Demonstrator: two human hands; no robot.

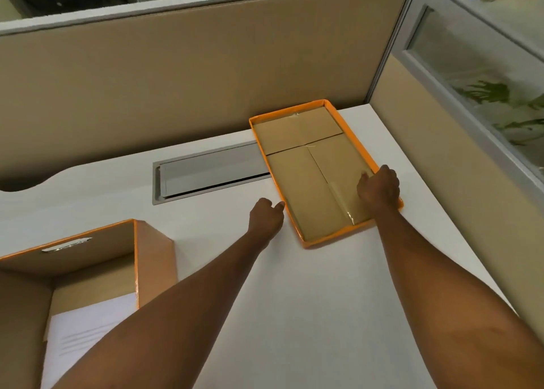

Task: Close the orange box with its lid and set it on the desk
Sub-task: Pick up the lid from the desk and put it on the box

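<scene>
Looking down from the head camera onto a white tabletop [294, 315] enclosed by beige partition panels [206, 79] at the far side and on the right. Lying upside down toward the far right of the tabletop: the orange lid [306, 243], brown cardboard inside facing up, flaps joined with clear tape, thin orange rim all around. Overlapping, at its far left edge, the right end of a grey metal cable slot [206, 172] set into the tabletop.

Reaching toward the lid: both bare forearms. Right hand [379, 190] curled over the lid's right rim near the near corner, thumb inside against the cardboard, fingers wrapped down over the outer edge, gripping the lid. Left hand [266, 216] loosely curled just beside the lid's left rim, fingertips at or barely touching the orange edge; cannot tell whether actually holding, no clear grip visible.

Standing at the near left corner of the view: the orange box [153, 259], open at the top, well apart from the lid, brown inside with orange outer walls and a cut-out handle slot in its far wall. Resting inside the box: a stack of white paper [88, 327]. Partly crossing in front of the box's near right corner: the left forearm.
</scene>
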